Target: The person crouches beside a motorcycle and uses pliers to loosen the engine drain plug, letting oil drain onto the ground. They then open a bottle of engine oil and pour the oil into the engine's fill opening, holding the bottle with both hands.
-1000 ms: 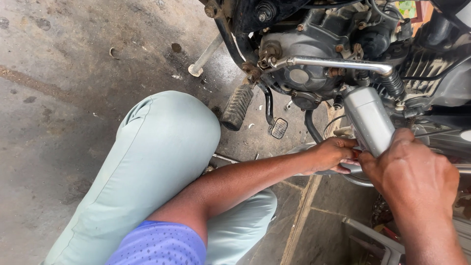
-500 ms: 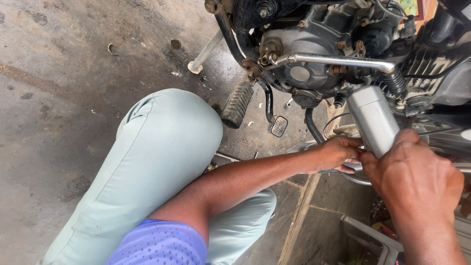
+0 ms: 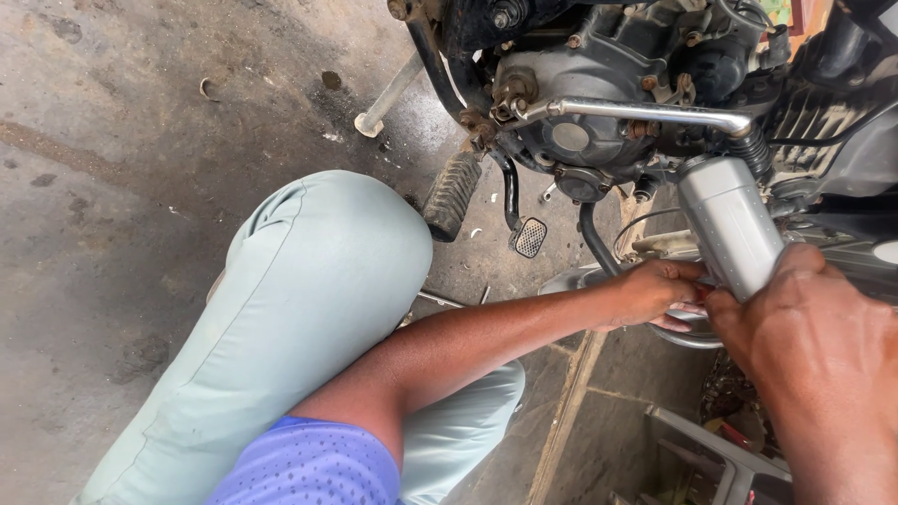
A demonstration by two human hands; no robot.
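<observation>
A silver ribbed cylinder [image 3: 728,223] slants down from the motorcycle engine [image 3: 599,103]. My right hand [image 3: 812,344] is wrapped around the cylinder's lower end, close to the camera. My left hand [image 3: 655,292] reaches across from the lower left. Its curled fingers press against the same lower end, just above a chrome pipe [image 3: 687,335]. The fingertips of both hands meet there and hide each other. My bent knee in pale green trousers [image 3: 318,309] fills the middle of the view.
A ribbed rubber footpeg [image 3: 451,196] and a small brake pedal [image 3: 530,238] stick out below the engine. A chrome kick lever [image 3: 645,112] runs across it. A side stand [image 3: 385,98] rests on stained concrete floor [image 3: 122,168]. A grey metal frame [image 3: 720,458] lies at the lower right.
Both hands stay at the cylinder's lower end. The view has drifted slightly, so the motorcycle sits a little further right and lower.
</observation>
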